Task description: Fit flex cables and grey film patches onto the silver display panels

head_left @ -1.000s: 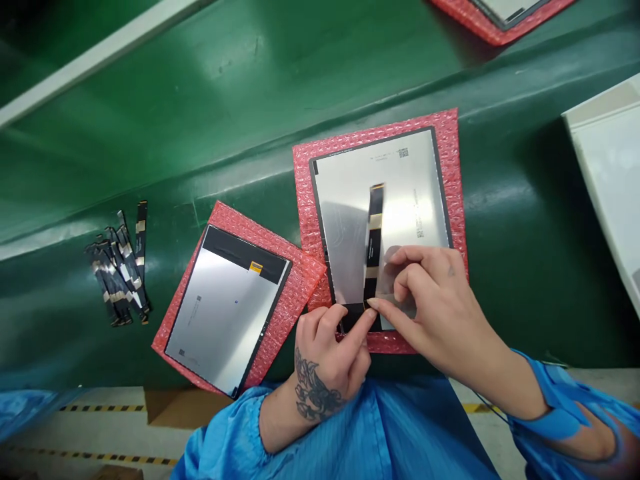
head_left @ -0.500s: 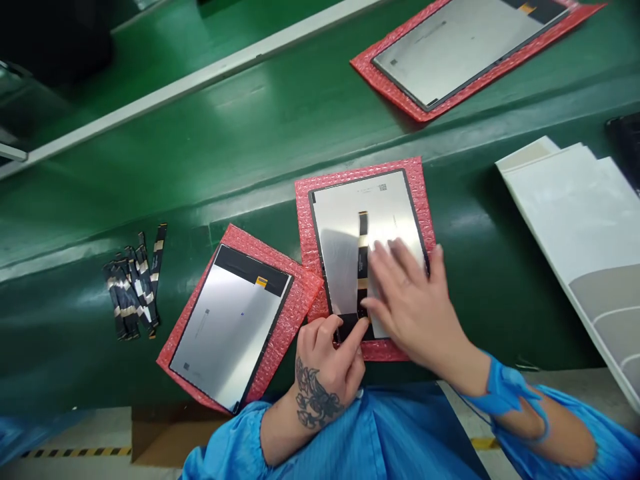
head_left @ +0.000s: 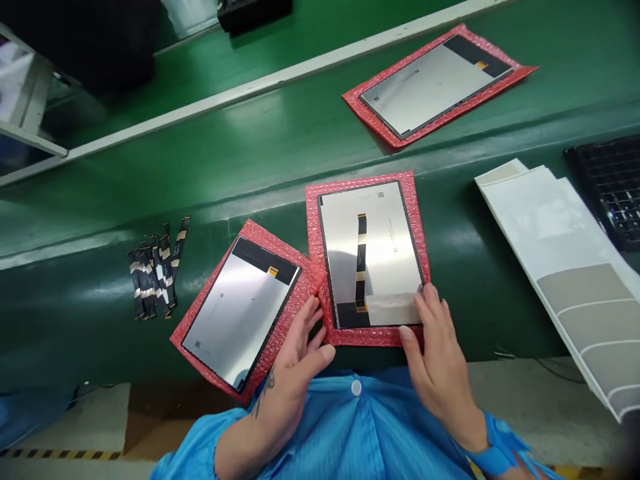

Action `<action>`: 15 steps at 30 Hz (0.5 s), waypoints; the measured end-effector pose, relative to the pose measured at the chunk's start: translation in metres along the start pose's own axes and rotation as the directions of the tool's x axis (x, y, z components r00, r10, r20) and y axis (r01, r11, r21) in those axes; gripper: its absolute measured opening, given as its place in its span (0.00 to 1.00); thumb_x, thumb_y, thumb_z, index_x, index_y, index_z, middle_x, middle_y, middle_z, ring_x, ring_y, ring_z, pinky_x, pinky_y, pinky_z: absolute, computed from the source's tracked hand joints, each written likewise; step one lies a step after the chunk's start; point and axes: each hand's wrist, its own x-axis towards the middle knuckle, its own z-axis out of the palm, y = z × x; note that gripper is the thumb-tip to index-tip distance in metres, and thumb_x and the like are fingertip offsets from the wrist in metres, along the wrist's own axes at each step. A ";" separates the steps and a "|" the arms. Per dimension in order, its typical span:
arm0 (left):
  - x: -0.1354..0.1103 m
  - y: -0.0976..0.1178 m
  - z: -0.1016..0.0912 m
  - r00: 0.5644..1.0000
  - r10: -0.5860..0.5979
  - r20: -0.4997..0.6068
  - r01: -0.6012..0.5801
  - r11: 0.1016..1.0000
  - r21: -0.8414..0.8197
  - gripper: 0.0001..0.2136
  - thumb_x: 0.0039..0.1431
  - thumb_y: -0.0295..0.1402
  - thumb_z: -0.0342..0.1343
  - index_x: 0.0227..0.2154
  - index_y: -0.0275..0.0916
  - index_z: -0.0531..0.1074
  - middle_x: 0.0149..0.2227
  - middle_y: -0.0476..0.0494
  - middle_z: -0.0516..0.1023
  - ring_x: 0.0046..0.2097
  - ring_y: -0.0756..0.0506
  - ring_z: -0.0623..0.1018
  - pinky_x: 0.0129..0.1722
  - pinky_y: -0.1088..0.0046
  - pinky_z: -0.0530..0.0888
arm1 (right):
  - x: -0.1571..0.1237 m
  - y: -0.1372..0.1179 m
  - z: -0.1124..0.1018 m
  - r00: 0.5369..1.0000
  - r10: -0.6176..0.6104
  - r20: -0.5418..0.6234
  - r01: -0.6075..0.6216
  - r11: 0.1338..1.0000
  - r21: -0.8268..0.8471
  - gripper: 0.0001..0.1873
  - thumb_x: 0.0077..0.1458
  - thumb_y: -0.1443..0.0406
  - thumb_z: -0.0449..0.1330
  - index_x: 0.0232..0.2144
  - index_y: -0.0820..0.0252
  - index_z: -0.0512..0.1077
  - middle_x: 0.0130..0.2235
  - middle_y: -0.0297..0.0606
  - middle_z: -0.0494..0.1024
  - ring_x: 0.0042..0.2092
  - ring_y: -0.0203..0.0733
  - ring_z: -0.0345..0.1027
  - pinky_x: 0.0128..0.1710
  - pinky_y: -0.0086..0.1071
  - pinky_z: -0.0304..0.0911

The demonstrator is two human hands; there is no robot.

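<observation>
In front of me a silver display panel [head_left: 345, 220] lies back side up on a red bubble-wrap bag [head_left: 313, 213]. A black flex cable [head_left: 361, 260] runs lengthwise over the panel, its lower end at the gold contact on the black strip. My right hand [head_left: 443, 357] touches the panel's lower right corner, thumb and fingers apart. My left hand [head_left: 295, 360] is open beside the bag's lower left side, fingers stretched out and holding nothing. To the left, a second display panel [head_left: 240, 313] lies tilted on its own red bubble-wrap bag [head_left: 295, 293].
Several loose flex cables [head_left: 153, 270] lie in a pile at the left. A third panel [head_left: 435, 83] rests on red bubble wrap farther back. White boxes or boards [head_left: 540, 220] lie at the right beside a black keyboard [head_left: 615, 187]. A pale rail [head_left: 240, 90] crosses the green bench.
Both hands have drawn off the flex cable: the left moved left and opened, the right slid down to the panel's lower right corner. The cable stays on the panel. The view has shifted.
</observation>
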 end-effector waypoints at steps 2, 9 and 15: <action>0.001 0.007 0.003 0.997 -0.081 -0.009 0.080 0.995 -0.064 0.25 0.56 0.35 0.57 0.58 0.49 0.63 0.62 0.43 0.62 0.63 0.38 0.63 0.58 0.58 0.67 | -0.002 -0.005 0.003 1.000 0.026 0.005 -0.026 1.000 0.010 0.31 0.64 0.64 0.47 0.66 0.53 0.43 0.68 0.43 0.47 0.66 0.52 0.43 0.61 0.58 0.51; 0.020 0.019 0.008 0.958 -0.280 -0.070 0.257 0.938 -0.232 0.30 0.46 0.35 0.65 0.54 0.44 0.66 0.59 0.40 0.67 0.48 0.41 0.77 0.49 0.63 0.71 | -0.002 -0.003 0.005 0.990 0.143 -0.014 -0.140 0.980 0.143 0.25 0.65 0.60 0.46 0.63 0.48 0.51 0.67 0.37 0.51 0.66 0.49 0.45 0.62 0.54 0.50; 0.043 0.029 0.034 0.978 -0.175 0.111 0.197 0.951 -0.239 0.25 0.44 0.39 0.67 0.46 0.36 0.73 0.43 0.39 0.79 0.46 0.39 0.77 0.50 0.61 0.71 | -0.004 0.000 -0.002 0.970 0.241 -0.017 -0.226 0.930 0.292 0.23 0.63 0.57 0.48 0.59 0.55 0.61 0.65 0.43 0.56 0.64 0.52 0.51 0.60 0.50 0.54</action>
